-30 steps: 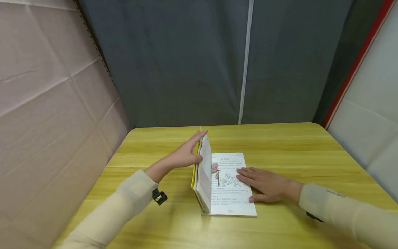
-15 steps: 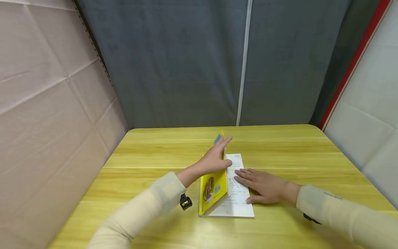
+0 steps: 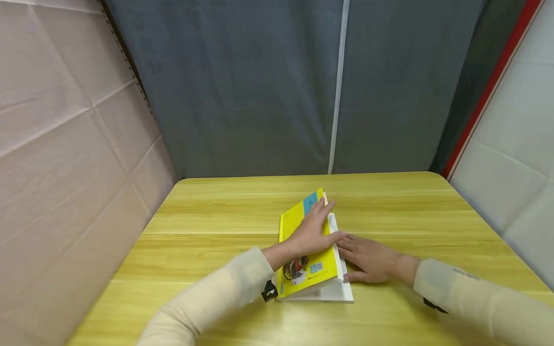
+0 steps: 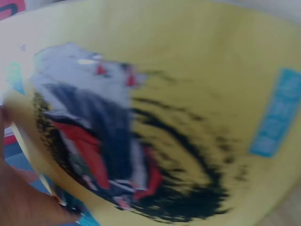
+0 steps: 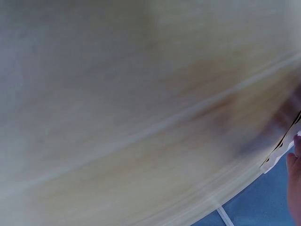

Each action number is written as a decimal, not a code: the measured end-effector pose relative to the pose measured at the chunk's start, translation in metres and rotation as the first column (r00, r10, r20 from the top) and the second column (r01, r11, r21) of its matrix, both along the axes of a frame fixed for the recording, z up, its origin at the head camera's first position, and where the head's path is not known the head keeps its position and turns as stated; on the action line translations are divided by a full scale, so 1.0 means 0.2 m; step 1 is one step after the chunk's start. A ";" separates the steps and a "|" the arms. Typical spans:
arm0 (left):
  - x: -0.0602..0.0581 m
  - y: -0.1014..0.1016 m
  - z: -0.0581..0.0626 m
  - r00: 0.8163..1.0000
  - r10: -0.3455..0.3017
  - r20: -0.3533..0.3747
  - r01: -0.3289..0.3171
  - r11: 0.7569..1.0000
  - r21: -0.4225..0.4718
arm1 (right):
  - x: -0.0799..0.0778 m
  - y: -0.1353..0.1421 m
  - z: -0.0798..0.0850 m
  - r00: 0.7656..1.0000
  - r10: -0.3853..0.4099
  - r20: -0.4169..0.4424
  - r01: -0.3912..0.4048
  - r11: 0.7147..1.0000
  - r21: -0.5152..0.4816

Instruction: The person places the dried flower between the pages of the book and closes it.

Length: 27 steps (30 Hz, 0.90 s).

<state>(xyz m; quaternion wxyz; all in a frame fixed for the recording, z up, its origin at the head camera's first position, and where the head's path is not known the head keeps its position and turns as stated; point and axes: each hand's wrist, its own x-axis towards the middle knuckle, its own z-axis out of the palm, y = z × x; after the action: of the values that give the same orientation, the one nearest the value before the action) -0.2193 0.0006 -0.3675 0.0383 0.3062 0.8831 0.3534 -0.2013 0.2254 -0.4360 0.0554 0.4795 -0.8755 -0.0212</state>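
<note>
A book with a yellow cover (image 3: 291, 226) lies on the table with its upper part tilted over the white page (image 3: 331, 292) beneath. My left hand (image 3: 312, 235) rests on the cover near its free edge, fingers and thumb extended. In the left wrist view the cover's printed picture (image 4: 108, 127) fills most of the frame, and the left hand (image 4: 28, 200) shows at the lower left. My right hand (image 3: 372, 259) lies flat at the right edge of the lower pages, its fingertips close to the left thumb. Only part of the right hand (image 5: 295, 183) appears in the right wrist view.
The wooden table (image 3: 207, 216) extends around the book on all sides. A dark grey curtain (image 3: 242, 96) hangs behind it. Pale fabric walls (image 3: 69, 144) stand at the left and right.
The left hand has moved right, swinging the book's upright left part over and down onto the right page. The flower picture on the page is now covered. The right hand has hardly moved.
</note>
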 end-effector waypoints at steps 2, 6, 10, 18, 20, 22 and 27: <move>0.00 -0.01 -0.02 1.000 -0.008 -0.005 0.008 1.000 0.028 | 0.00 0.01 0.00 1.000 0.011 -0.020 -0.011 1.000 -0.017; 0.00 -0.04 -0.05 1.000 -0.027 -0.008 0.028 0.992 0.123 | -0.02 0.03 0.02 0.999 -0.022 -0.047 0.019 0.998 -0.061; -0.02 -0.08 -0.07 0.998 -0.041 -0.038 0.048 0.978 0.202 | -0.04 0.07 0.05 0.993 -0.091 -0.077 0.084 0.992 -0.090; -0.03 -0.17 -0.13 0.995 -0.078 -0.063 0.086 0.988 0.126 | -0.06 0.07 0.24 0.982 -0.160 -0.097 0.137 0.970 -0.202; -0.02 -0.20 -0.14 0.990 -0.112 -0.086 0.119 0.990 0.075 | -0.04 0.06 0.28 0.982 -0.157 -0.102 0.129 0.962 -0.243; -0.02 -0.23 -0.15 0.980 -0.156 -0.122 0.158 0.987 0.013 | -0.03 0.03 0.31 0.986 -0.129 -0.106 0.094 0.954 -0.284; -0.01 -0.30 -0.19 0.934 -0.257 -0.246 0.221 0.961 -0.166 | 0.00 -0.05 0.36 0.994 0.002 -0.112 -0.040 0.941 -0.336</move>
<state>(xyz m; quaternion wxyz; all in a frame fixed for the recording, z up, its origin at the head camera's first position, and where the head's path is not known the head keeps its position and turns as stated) -0.2221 -0.0587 -0.4053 -0.0167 0.4528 0.8582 0.2413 -0.2018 0.2151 -0.3648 0.1852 0.4703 -0.8567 0.1030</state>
